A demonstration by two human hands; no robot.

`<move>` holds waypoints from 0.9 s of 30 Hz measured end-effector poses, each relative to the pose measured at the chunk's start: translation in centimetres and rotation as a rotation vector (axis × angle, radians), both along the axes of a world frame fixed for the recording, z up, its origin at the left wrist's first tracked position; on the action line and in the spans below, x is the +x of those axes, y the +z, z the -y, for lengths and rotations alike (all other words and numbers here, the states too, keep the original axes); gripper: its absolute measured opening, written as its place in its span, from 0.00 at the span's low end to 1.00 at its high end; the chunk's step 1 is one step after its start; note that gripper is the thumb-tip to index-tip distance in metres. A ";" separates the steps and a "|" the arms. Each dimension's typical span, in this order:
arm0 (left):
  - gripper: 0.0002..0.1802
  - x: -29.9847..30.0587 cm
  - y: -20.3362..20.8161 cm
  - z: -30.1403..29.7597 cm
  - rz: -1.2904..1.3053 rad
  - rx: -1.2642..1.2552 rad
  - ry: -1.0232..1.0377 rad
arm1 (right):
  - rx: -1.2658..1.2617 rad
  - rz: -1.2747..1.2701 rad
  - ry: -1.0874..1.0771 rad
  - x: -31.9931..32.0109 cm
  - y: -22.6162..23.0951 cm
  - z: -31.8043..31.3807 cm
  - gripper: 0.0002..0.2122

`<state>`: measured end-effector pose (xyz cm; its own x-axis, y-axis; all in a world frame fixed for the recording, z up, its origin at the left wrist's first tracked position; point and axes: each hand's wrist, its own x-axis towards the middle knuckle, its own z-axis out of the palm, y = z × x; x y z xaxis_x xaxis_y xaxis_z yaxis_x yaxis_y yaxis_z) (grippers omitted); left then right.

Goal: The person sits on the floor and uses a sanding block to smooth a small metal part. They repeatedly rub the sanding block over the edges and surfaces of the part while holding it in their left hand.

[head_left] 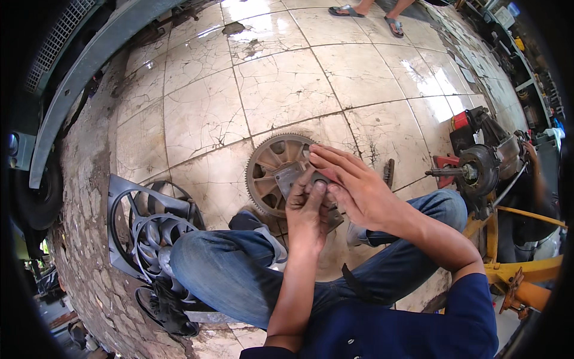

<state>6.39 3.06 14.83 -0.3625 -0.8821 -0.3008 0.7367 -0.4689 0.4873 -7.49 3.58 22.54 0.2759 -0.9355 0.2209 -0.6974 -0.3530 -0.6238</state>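
Observation:
In front of my knees a toothed flywheel (258,179) lies flat on the tiles, its ring of teeth and spoke-like openings showing. Over its right part sits a grey metal plate (288,178) with small holes, partly covered by my hands. My left hand (306,209) is closed above this plate, thumb pressed down; what it grips is hidden between the hands. My right hand (362,188) reaches across with its fingers stretched out close together, against the left hand's fingers. A reddish edge (326,174) shows beneath it, too small to name.
A fan shroud (119,230) with a fan stands left of my knee. A dark ridged bar (388,173) lies on the floor at right. Farther right, a greasy axle or hub assembly (478,170) rests near a yellow frame (526,269). A person's sandalled feet (394,25) are at the far side.

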 end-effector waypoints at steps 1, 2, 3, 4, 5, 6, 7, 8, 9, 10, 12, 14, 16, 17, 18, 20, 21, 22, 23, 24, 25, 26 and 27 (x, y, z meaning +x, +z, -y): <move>0.16 -0.1 0.1 0.0 0.005 -0.013 -0.003 | 0.005 -0.002 0.000 0.2 0.0 0.0 0.21; 0.16 0.0 0.3 0.3 -0.037 -0.032 0.022 | 0.009 -0.004 -0.001 0.3 -0.1 -0.1 0.21; 0.16 -0.2 0.5 0.7 -0.054 0.009 0.053 | -0.004 -0.019 -0.002 0.3 -0.3 0.0 0.21; 0.16 -0.4 0.6 1.0 -0.071 0.050 0.084 | -0.016 -0.034 -0.004 0.2 -0.6 0.1 0.21; 0.16 -0.6 0.8 1.3 -0.087 0.092 0.114 | -0.029 -0.049 -0.006 0.2 -0.6 0.3 0.21; 0.15 -0.9 1.4 1.0 -0.089 0.095 0.099 | -0.032 -0.042 -0.012 -0.1 -0.5 0.3 0.22; 0.15 -0.9 1.5 0.7 -0.029 0.090 0.085 | -0.018 -0.030 -0.017 -0.2 -0.4 0.3 0.22; 0.15 -0.7 1.5 0.4 0.031 0.084 0.070 | -0.003 -0.018 -0.024 -0.1 -0.5 0.3 0.23; 0.15 -0.8 1.8 0.3 0.082 0.077 0.053 | 0.011 -0.014 -0.031 -0.1 -0.4 0.4 0.23; 0.15 -1.1 2.3 0.7 0.090 0.080 0.107 | -0.005 -0.030 -0.048 0.0 -0.8 0.3 0.24; 0.16 -0.2 1.5 1.9 0.032 0.074 0.111 | -0.014 -0.016 -0.028 0.3 -1.3 -0.1 0.24; 0.17 0.5 0.6 1.8 -0.006 0.073 0.126 | -0.025 0.013 -0.014 0.7 -1.8 0.0 0.24; 0.16 -0.6 2.5 1.1 0.041 0.123 0.150 | -0.034 0.041 -0.019 0.8 -2.2 0.3 0.24; 0.16 -0.8 2.3 1.0 0.039 0.107 0.127 | -0.059 0.039 -0.028 0.6 -2.3 0.4 0.24; 0.16 -0.9 2.0 0.8 0.036 0.091 0.100 | -0.084 0.037 -0.040 0.4 -2.3 0.5 0.24; 0.17 -0.8 1.5 0.9 0.071 0.055 0.058 | -0.103 0.031 -0.053 0.0 -2.1 0.3 0.24; 0.17 -0.4 1.4 1.1 0.048 0.065 0.055 | -0.097 0.032 -0.058 0.4 -2.1 -0.1 0.24; 0.17 -0.2 1.3 1.2 0.024 0.076 0.054 | -0.091 0.033 -0.061 0.5 -2.1 -0.3 0.24; 0.17 -0.3 1.2 1.3 0.000 0.087 0.053 | -0.089 0.047 -0.059 0.3 -2.1 -0.3 0.23; 0.17 -0.5 1.3 1.1 -0.036 0.142 0.069 | -0.084 0.065 -0.052 0.4 -2.2 -0.1 0.23; 0.17 -0.9 1.4 0.7 -0.003 0.141 0.066 | -0.080 0.083 -0.042 0.3 -2.3 0.1 0.23; 0.18 -1.2 1.6 0.3 0.029 0.140 0.066 | -0.104 0.082 -0.057 0.2 -2.2 0.5 0.23; 0.18 -1.1 1.7 0.1 0.068 0.141 0.071 | -0.091 0.085 -0.062 0.3 -2.3 0.6 0.22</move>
